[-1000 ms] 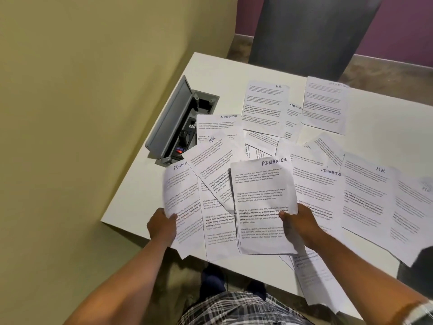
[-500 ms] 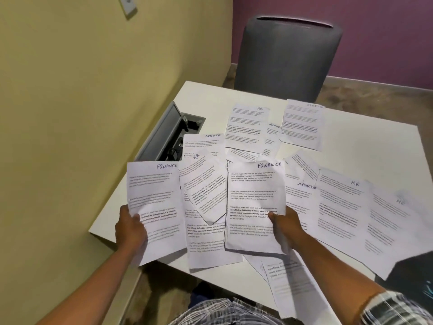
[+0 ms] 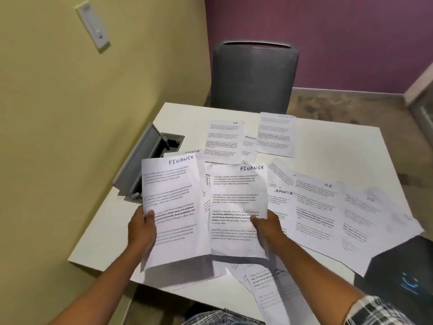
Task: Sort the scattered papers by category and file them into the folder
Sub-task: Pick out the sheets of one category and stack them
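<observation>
My left hand (image 3: 141, 228) grips the left edge of a lifted sheet headed FINANCE (image 3: 174, 207). Beside it, my right hand (image 3: 266, 228) pinches the right edge of a second FINANCE sheet (image 3: 236, 202), also raised off the table. The two sheets hang side by side, almost touching. Under and behind them lie scattered printed papers on the white table (image 3: 328, 146): an HR sheet (image 3: 223, 141), a SPORTS sheet (image 3: 276, 134), another HR sheet (image 3: 315, 207) and more to the right. No folder is recognisable.
An open grey cable box (image 3: 150, 158) is sunk into the table's left side. A grey chair (image 3: 254, 76) stands at the far edge. A dark object (image 3: 398, 277) sits at the near right corner. The yellow wall runs close along the left.
My left hand has lifted its FINANCE sheet off the table and brought it rightward beside the one in my right hand. The view has tilted up, showing the chair and wall switch.
</observation>
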Demonstrator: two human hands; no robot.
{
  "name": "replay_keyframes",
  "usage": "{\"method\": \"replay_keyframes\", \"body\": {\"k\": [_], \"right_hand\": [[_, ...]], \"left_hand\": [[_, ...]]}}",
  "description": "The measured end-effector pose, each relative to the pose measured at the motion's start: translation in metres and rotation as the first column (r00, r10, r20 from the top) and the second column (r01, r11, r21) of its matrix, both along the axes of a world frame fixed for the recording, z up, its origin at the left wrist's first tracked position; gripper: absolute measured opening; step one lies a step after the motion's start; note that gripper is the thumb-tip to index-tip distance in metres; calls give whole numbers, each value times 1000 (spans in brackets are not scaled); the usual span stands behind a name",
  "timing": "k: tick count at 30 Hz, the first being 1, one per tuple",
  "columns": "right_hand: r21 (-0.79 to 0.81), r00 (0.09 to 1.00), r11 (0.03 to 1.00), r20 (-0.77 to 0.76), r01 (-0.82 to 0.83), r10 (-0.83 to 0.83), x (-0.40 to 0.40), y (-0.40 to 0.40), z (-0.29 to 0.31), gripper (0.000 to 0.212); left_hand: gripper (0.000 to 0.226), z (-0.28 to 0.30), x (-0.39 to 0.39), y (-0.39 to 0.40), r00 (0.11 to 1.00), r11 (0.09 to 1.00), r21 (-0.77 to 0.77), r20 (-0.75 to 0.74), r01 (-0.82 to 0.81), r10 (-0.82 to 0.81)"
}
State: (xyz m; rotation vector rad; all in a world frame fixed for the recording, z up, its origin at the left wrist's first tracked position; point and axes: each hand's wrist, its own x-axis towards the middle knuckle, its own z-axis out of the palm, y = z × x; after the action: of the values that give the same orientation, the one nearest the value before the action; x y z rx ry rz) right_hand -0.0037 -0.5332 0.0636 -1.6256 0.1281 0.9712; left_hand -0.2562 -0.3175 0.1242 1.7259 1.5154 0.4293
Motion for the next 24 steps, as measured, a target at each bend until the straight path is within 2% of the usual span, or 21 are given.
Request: {"method": "replay_keyframes", "body": {"k": [5, 8, 11, 15, 18, 20, 22, 24], "right_hand": [[63, 999, 998, -33, -23, 25, -2, 6, 16, 33], [96, 997, 994, -55, -58, 63, -2, 4, 29, 31], [136, 994, 989, -80, -64, 76, -4, 0, 40, 22], [137, 991, 986, -84, -97, 109, -4, -4, 45, 25], [137, 984, 978, -59, -159, 168, -10, -8, 55, 31], [137, 983, 975, -32, -177, 183, -12, -10, 61, 26], [161, 991, 978, 0, -135, 137, -10, -11, 67, 25], [209, 1000, 978, 7, -12, 11, -5, -8, 72, 40]], "left_hand": [[22, -4, 59, -30, 986, 984, -98, 93, 149, -141], [23, -7, 78, -38, 972, 958, -191, 137, 216, -192], [20, 0, 89, -43, 956, 922, -316, 256, 223, -143], [28, 7, 97, -37, 909, 826, -480, 408, 293, -85], [31, 8, 104, -29, 903, 803, -502, 417, 322, -101], [30, 10, 109, -28, 908, 814, -489, 404, 314, -108], [32, 13, 114, -28, 901, 838, -433, 409, 331, -145], [34, 17, 118, -27, 888, 853, -391, 430, 346, -163]]}}
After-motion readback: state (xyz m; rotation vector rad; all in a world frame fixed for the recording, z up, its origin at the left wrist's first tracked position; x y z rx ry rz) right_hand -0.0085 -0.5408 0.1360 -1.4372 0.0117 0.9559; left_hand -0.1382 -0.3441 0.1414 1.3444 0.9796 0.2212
